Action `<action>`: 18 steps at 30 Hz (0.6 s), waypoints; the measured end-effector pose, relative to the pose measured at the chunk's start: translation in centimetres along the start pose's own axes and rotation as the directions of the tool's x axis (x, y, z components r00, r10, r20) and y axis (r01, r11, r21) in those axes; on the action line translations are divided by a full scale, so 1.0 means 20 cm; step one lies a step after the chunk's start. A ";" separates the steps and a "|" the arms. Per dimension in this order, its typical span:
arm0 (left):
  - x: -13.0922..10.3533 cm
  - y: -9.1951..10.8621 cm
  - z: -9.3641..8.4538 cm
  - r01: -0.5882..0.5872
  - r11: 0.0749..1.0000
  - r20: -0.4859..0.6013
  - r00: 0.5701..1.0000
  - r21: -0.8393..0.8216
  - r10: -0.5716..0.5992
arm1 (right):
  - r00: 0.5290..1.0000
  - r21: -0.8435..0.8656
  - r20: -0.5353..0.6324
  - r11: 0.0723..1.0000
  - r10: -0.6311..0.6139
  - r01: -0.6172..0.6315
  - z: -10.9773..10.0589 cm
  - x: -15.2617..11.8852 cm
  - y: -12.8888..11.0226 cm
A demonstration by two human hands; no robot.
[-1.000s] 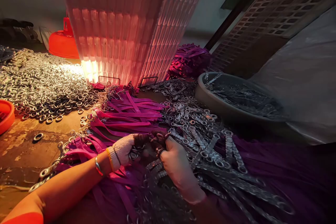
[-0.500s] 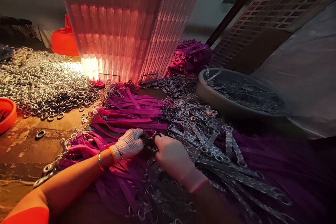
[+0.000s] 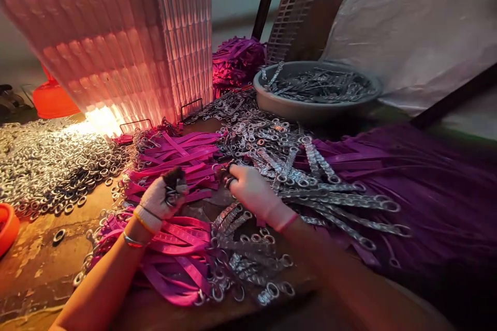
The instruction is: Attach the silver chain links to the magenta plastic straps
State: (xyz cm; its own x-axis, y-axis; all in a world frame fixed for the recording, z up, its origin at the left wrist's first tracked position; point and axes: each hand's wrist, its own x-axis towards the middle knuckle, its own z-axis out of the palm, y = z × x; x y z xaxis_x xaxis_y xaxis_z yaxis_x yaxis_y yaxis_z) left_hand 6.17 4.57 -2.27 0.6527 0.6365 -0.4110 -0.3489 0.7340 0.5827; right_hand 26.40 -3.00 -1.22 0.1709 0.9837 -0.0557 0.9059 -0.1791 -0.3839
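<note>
My left hand [image 3: 161,199], in a dotted white glove, is closed over magenta straps; dark metal pieces and something black and fuzzy show at its fingers. To its right, my right hand [image 3: 250,189], gloved too, pinches a small dark ring-like piece at its fingertips. The two hands are apart. Magenta straps [image 3: 186,240] with metal rings at their ends lie below and between them. Silver chain-like strips [image 3: 287,165] with round ends are heaped beyond and right of my right hand.
A pile of metal rings [image 3: 77,165] and an orange bowl [image 3: 8,227] are at left. Clear ribbed panels [image 3: 116,46] stand behind. A grey basin [image 3: 314,108] of strips is back right, near more purple straps [image 3: 419,181].
My hands have moved apart, the left one going left and turning so the dark pieces in it show. The camera view has swung to the right.
</note>
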 end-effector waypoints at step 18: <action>-0.02 -0.14 -0.07 0.130 0.983 -0.111 0.983 -0.127 -0.145 | 0.971 -0.007 0.177 0.986 -0.163 0.167 0.30 -0.02 -0.06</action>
State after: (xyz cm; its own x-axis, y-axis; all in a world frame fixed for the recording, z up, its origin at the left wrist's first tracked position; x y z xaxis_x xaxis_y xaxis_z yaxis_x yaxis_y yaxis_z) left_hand 5.86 2.56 -4.79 0.6177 0.5460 -0.5660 -0.3432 0.8347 0.4307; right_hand 22.88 -3.11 -6.17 -0.0505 0.9867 -0.1547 0.9242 -0.0126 -0.3817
